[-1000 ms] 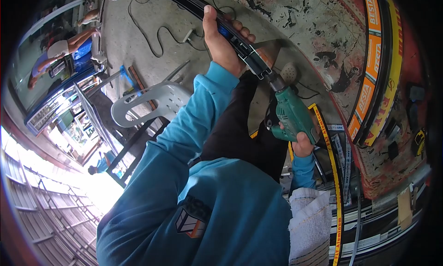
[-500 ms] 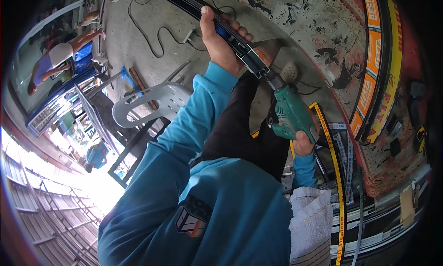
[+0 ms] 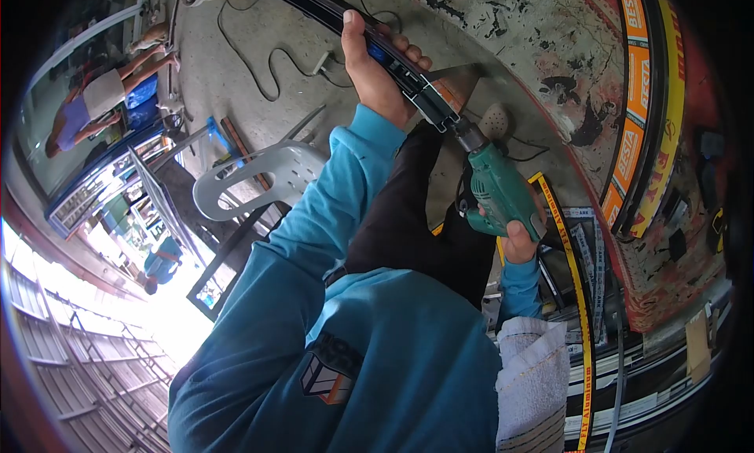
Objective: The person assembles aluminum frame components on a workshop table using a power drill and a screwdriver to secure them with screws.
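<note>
My left hand is wrapped around a long black aluminium profile near its end, thumb on top. The profile slants away toward the top of the view, and its cut end shows open channels. My right hand grips the handle of a green power drill. The drill's chuck points up at the profile's end and sits right against or very close to it. Whether the bit is inside the metal is hidden. An orange-labelled piece lies beside the profile's end.
A grey plastic chair stands to the left. Cables and a socket lie on the floor. At right, a paint-worn work surface carries orange-taped profiles. A yellow-taped strip runs beside my right arm. Two people are farther left.
The view has shifted very slightly. Both hands, the drill and the profile keep nearly the same positions against each other.
</note>
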Demonstrator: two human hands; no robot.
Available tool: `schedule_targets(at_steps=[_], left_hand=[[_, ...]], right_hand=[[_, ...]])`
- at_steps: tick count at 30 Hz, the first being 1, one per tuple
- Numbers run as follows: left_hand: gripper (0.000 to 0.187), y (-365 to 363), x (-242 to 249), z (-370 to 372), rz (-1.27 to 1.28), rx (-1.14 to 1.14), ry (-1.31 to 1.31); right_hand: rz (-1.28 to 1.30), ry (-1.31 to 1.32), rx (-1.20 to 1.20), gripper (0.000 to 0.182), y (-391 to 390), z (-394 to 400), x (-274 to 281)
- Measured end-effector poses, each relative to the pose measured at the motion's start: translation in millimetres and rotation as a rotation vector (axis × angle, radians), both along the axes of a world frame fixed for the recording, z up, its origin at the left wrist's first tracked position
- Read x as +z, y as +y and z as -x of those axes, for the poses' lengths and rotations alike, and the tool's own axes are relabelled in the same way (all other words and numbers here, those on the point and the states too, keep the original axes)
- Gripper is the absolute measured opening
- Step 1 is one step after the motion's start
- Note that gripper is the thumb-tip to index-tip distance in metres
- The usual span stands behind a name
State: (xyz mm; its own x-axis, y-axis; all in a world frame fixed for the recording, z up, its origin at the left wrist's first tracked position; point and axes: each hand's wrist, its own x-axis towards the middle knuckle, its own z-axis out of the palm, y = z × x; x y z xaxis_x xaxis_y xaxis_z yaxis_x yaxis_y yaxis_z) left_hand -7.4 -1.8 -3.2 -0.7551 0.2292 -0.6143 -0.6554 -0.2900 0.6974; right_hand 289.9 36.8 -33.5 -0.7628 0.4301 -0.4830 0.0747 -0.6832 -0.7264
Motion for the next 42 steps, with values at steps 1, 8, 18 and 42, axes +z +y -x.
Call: schedule_targets(at_steps=[1, 8, 18, 42], left_hand=[[0.061, 0, -1, 0, -0.004, 0.012, -0.008], [0.060, -4, 0, 1, -0.006, 0.001, -0.010], [0.060, -6, 1, 2, 0.009, -0.019, 0.002], [0.061, -4, 1, 8, 0.011, 0.010, -0.003]], right_hand=[[-0.051, 0.013, -0.024, 0.085, -3, -1, -5], [-0.020, 0.009, -0.008, 0.085, -3, 1, 3], [-0.165, -0.043, -0.017, 0.086, -9, -2, -1], [-0.059, 0.011, -0.099, 0.079, -9, 12, 2]])
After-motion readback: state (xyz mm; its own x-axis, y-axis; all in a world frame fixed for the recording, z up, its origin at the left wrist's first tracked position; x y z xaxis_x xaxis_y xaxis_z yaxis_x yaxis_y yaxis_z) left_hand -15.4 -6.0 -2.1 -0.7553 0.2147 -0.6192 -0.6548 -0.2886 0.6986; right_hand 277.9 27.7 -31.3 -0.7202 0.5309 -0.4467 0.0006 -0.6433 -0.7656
